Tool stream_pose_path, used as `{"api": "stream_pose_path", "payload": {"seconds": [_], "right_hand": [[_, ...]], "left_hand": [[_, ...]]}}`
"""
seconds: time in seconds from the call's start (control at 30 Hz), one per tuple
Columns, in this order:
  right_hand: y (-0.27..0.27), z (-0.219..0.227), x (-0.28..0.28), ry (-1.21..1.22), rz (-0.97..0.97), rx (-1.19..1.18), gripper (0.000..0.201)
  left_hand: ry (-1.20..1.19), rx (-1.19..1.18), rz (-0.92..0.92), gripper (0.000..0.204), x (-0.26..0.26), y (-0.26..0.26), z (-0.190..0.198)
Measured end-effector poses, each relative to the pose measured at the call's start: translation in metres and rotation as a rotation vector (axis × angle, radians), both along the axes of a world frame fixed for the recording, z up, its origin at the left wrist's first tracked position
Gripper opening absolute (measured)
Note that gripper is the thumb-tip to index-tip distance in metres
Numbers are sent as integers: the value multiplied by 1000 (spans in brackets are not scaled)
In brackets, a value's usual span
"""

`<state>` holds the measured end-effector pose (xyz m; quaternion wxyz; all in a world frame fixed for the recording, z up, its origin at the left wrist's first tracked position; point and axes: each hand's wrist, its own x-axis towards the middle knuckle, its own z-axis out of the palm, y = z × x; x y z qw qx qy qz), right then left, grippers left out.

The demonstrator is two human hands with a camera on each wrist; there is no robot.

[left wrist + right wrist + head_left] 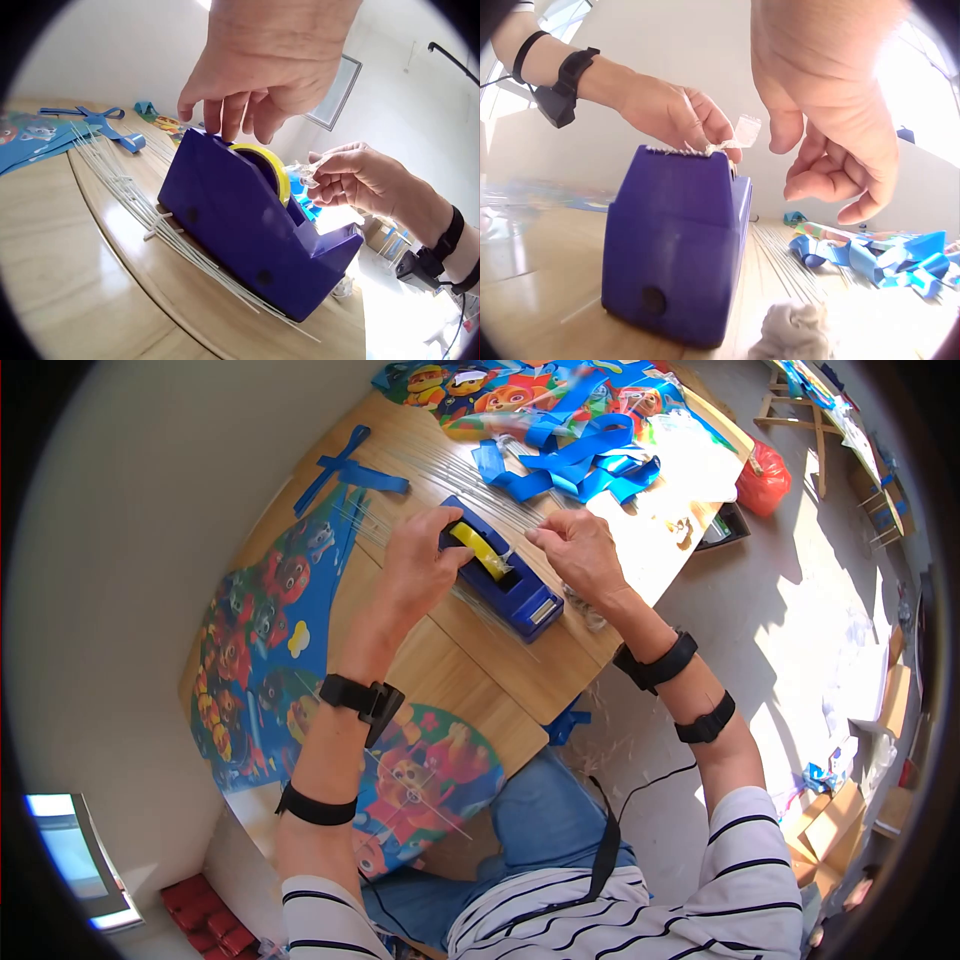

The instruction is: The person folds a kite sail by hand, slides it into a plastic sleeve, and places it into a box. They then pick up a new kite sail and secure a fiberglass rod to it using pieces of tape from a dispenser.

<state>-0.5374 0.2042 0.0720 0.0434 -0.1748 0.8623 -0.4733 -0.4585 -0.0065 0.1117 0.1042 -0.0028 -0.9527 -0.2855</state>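
A dark blue tape dispenser with a yellow-cored tape roll stands on the wooden table. My left hand holds it at the back end, fingers bent over the top edge and thumb beside the roll. Crumpled clear tape sticks up past the cutter, where frayed bits cling to the teeth. Just beyond that loose end is my right hand, its fingers loosely curled. In the right wrist view, a gap shows between its thumb and the tape, and nothing is held.
Thin white sticks lie alongside the dispenser. Blue ribbon is heaped at the back, beside colourful cartoon-printed sheets. A crumpled greyish wad sits by the dispenser's front. A red bag stands past the table's right edge.
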Motion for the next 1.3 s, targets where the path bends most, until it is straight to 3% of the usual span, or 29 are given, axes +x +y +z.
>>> {"api": "stream_pose_path", "payload": {"seconds": [0.2, 0.33, 0.5, 0.6, 0.7, 0.8, 0.9, 1.0, 1.3], "right_hand": [[7, -29, 5, -250, 88, -147, 25], [-1, -32, -3, -329, 130, -166, 25], [-3, -34, -4, -282, 142, -146, 20], [-3, -39, -4, -266, 138, -151, 19], [-5, -41, -3, -215, 130, -135, 18], [-5, -37, 0, -178, 123, -128, 18], [-5, -34, 1, -167, 123, -132, 18], [-5, -31, 2, -171, 132, -132, 17], [-6, -35, 0, -109, 135, -100, 17]], "left_hand": [[-43, -233, 52, 62, 3, 24, -3], [-12, -176, 64, 62, 0, 16, -11], [-71, -117, 89, 62, -4, 9, -16], [-163, 218, 102, 60, -17, 2, -9], [-278, -42, 166, 62, -15, 14, 0], [-153, -87, 177, 67, -12, 18, -7], [-125, 19, 181, 65, -13, 14, -9], [10, -75, 125, 62, -12, 9, -9], [-92, 190, 112, 53, -23, 0, 9]]}}
